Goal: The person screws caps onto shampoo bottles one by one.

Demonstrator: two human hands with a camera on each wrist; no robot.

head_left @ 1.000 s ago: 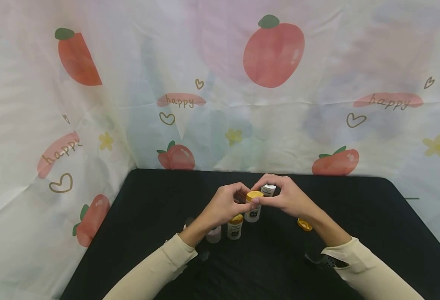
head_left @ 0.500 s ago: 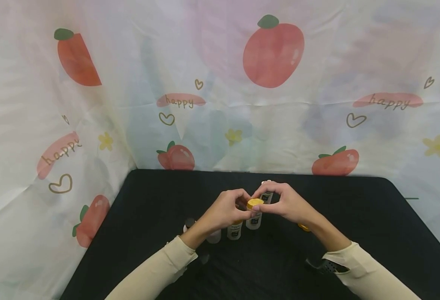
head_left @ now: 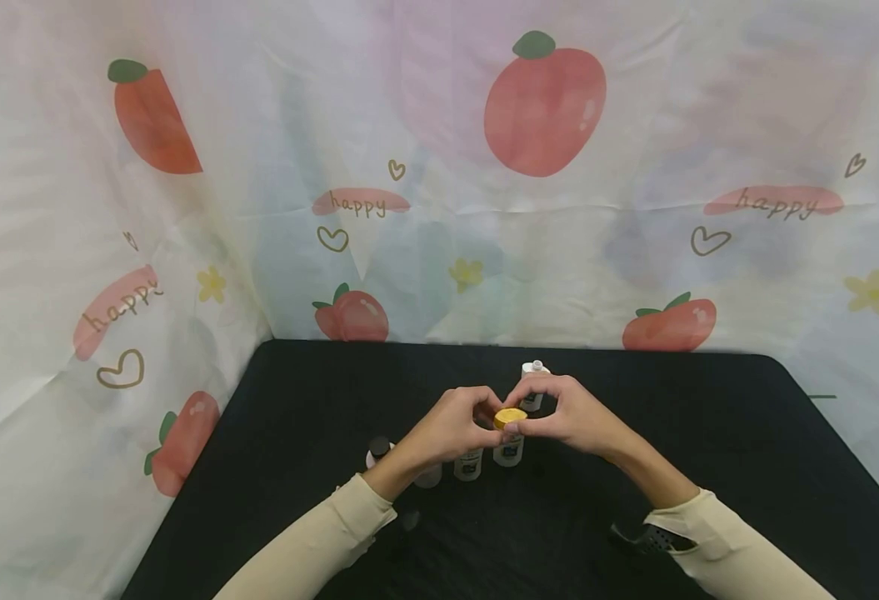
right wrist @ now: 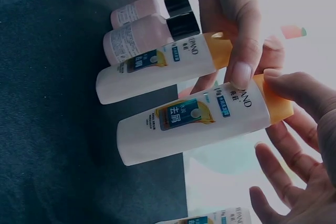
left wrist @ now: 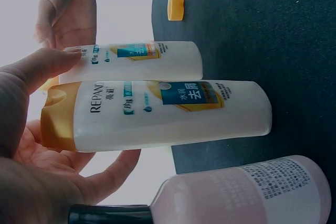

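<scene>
A white shampoo bottle (right wrist: 184, 124) with a yellow cap (head_left: 510, 417) stands upright between my hands. My left hand (head_left: 450, 429) pinches it just below the cap, its thumb on the bottle's shoulder. With thumb and fingers, my right hand (head_left: 577, 417) grips the yellow cap, while its other fingers spread loosely in the right wrist view. Close beside it, to the left, is a matching shampoo bottle (left wrist: 173, 114), also yellow-capped. In the head view my left hand partly covers that second bottle.
Left of these stand two pink bottles with black caps, one (left wrist: 247, 192) nearer the left wrist camera. Behind the right hand is a white bottle (head_left: 532, 403) without a yellow cap. A loose yellow cap (left wrist: 176, 7) lies on the black table (head_left: 709, 433).
Both hands and the bottle between them have come slightly nearer to me. My right wrist now hides the loose yellow cap in the head view, and the rear white bottle shows more.
</scene>
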